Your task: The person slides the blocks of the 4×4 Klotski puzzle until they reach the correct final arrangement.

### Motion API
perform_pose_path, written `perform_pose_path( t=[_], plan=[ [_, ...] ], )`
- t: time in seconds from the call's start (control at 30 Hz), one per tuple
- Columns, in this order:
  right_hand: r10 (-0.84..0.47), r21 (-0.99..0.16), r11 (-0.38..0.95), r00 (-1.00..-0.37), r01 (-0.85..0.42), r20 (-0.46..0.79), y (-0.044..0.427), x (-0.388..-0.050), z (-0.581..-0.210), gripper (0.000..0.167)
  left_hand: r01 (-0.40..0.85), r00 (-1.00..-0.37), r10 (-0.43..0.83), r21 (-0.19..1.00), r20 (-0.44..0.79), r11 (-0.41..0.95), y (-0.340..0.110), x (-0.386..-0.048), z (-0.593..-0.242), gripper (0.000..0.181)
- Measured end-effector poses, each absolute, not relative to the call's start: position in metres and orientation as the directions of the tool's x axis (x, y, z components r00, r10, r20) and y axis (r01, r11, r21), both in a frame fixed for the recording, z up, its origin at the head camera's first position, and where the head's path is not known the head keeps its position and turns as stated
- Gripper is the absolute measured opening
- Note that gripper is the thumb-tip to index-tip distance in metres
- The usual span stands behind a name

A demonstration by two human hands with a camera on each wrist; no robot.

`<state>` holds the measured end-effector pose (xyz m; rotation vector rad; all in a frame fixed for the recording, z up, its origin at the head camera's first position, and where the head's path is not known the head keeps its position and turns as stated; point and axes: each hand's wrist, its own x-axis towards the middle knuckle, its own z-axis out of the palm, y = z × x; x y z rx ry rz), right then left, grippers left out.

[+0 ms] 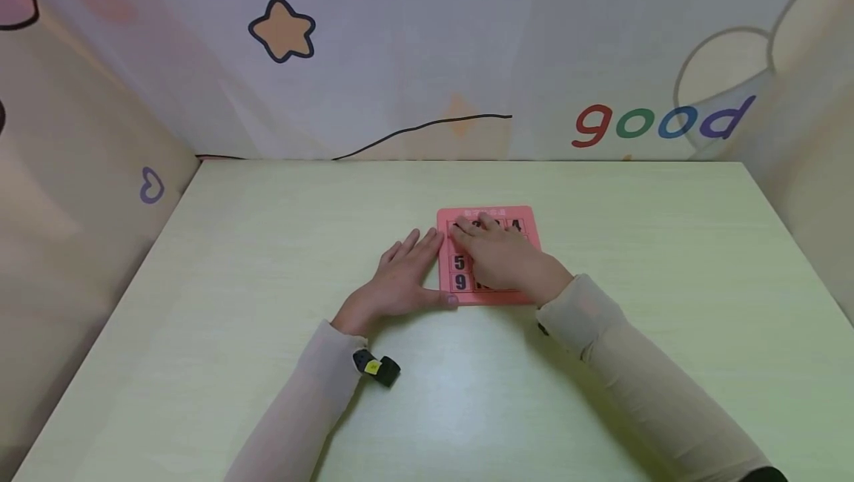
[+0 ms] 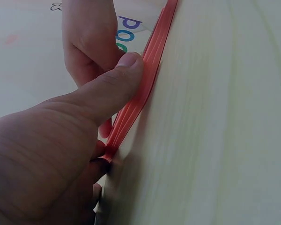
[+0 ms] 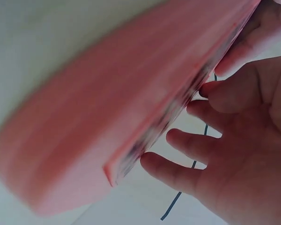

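Note:
A flat pink number puzzle board (image 1: 490, 298) with black numerals on its tiles lies on the table. Along its left side rests my left hand (image 1: 400, 282), fingers straight and spread. The left thumb (image 2: 117, 75) presses the near edge at the left corner. My right hand (image 1: 503, 256) lies over the board's face and hides many of the tiles. In the right wrist view, several fingertips (image 3: 152, 161) touch the numbered face. The tiles marked 5 (image 1: 459, 263) and 9 (image 1: 460, 282) show left of the right hand.
The board lies on a pale wood-grain table (image 1: 233, 259). Behind it stands a backdrop (image 1: 414, 37) with a printed star and the word "good". A side panel (image 1: 80, 208) rises at the left. A black wrist strap (image 1: 380, 369) sits on the left sleeve.

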<state>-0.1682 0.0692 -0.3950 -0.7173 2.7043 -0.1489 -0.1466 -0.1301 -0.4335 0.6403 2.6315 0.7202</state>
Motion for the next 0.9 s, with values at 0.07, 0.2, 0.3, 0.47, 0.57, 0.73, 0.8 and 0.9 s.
perform_pose_path(
  t=[0.07,0.2,0.3,0.47,0.57,0.73,0.8,0.9],
  plan=[
    [-0.493,-0.185,0.870,-0.821,-0.457,-0.288,0.071,-0.165,-0.396,0.066,0.333,-0.841,0.505,0.550,-0.195,0.766,-0.130,-0.146,-0.434,0.109],
    [-0.490,-0.169,0.871,-0.829,-0.460,-0.268,0.076,-0.155,-0.395,0.064,0.342,-0.840,0.510,0.547,-0.186,0.764,-0.130,-0.146,-0.434,0.108],
    [-0.516,-0.145,0.856,-0.822,-0.496,-0.241,0.079,-0.145,-0.392,0.062,0.346,-0.840,0.510,0.540,-0.186,0.768,-0.130,-0.146,-0.435,0.108],
    [-0.571,-0.129,0.820,-0.792,-0.557,-0.216,0.081,-0.130,-0.389,0.058,0.339,-0.843,0.502,0.537,-0.190,0.772,-0.132,-0.145,-0.436,0.108],
    [-0.597,-0.125,0.802,-0.771,-0.585,-0.220,0.082,-0.123,-0.388,0.058,0.338,-0.845,0.502,0.543,-0.185,0.769,-0.132,-0.145,-0.436,0.108],
    [-0.619,-0.112,0.784,-0.755,-0.611,-0.217,0.085,-0.116,-0.391,0.056,0.344,-0.843,0.507,0.548,-0.177,0.763,-0.132,-0.146,-0.437,0.109],
    [-0.619,-0.113,0.784,-0.757,-0.610,-0.211,0.086,-0.114,-0.393,0.055,0.346,-0.843,0.509,0.548,-0.175,0.762,-0.132,-0.146,-0.437,0.109],
    [-0.613,-0.116,0.790,-0.763,-0.602,-0.206,0.086,-0.114,-0.394,0.054,0.346,-0.843,0.508,0.547,-0.175,0.762,-0.132,-0.147,-0.437,0.109]
  ],
)
